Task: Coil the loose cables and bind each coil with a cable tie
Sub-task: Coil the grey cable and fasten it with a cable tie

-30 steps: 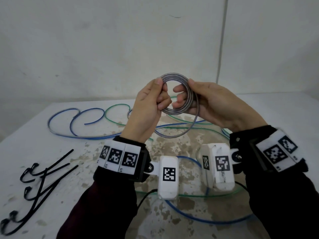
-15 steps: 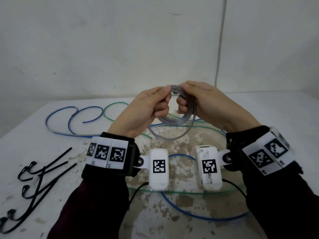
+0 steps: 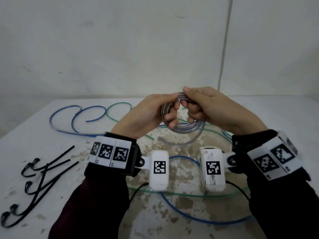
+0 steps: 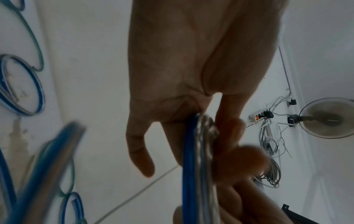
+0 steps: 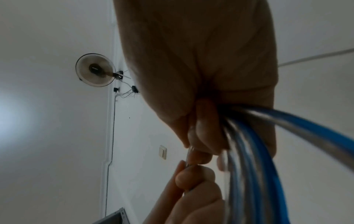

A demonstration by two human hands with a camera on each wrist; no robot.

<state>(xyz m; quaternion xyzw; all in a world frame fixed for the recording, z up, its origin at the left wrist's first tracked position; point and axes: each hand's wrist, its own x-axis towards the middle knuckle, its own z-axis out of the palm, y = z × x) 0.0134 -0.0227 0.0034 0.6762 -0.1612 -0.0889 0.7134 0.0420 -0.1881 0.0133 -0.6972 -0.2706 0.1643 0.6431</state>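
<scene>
A small coil of clear, blue-striped cable (image 3: pixel 185 128) hangs above the table between both hands. My left hand (image 3: pixel 156 112) grips its left side, fingers curled through the ring. My right hand (image 3: pixel 198 104) pinches the top and holds the right side. A loose tail (image 3: pixel 183 143) of the coil curves below. In the left wrist view the coil (image 4: pixel 195 159) runs edge-on past my fingers; in the right wrist view its strands (image 5: pixel 247 151) fan out from my fist. Loose blue cable (image 3: pixel 198 219) and green cable (image 3: pixel 189 194) lie on the table. Black cable ties (image 3: pixel 39 178) lie at the left.
The white table (image 3: pixel 25 135) has worn brown patches in its middle and meets a white wall at the back. More blue and green cable loops (image 3: pixel 86 116) lie at the back left. A fan (image 4: pixel 329 118) and wiring show in the wrist views.
Both hands and the coil have dropped lower. The coil has tilted from facing me toward flat, and my right thumb and fingers now pinch its top next to my left thumb.
</scene>
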